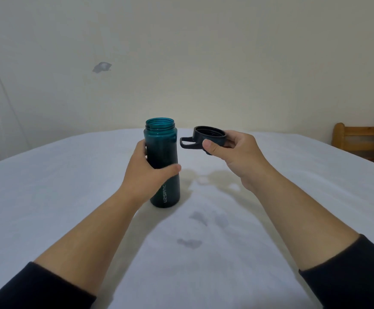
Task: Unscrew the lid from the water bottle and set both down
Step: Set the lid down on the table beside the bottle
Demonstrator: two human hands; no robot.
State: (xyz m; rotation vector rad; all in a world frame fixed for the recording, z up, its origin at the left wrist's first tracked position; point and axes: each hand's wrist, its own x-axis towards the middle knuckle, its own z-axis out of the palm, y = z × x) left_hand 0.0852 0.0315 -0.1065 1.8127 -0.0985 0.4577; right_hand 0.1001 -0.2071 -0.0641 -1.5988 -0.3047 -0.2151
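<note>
Lid (pixel 209 138) off, unscrewing done. My left hand (pixel 147 175) wrapped round water bottle (pixel 162 161), upright mid-bed (pixel 48 186), toward far edge. My right hand (pixel 233 152) pinches lid aloft beside bottle mouth (underside up). Next, I judge: lower lid onto sheet, release both.

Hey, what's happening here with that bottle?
A person is opening a teal water bottle. The left hand is wrapped around the bottle, which stands upright on a white cloth-covered surface. The right hand holds the dark lid, already off and lifted to the right of the bottle's open threaded mouth. Neither one has been let go of yet.
</note>
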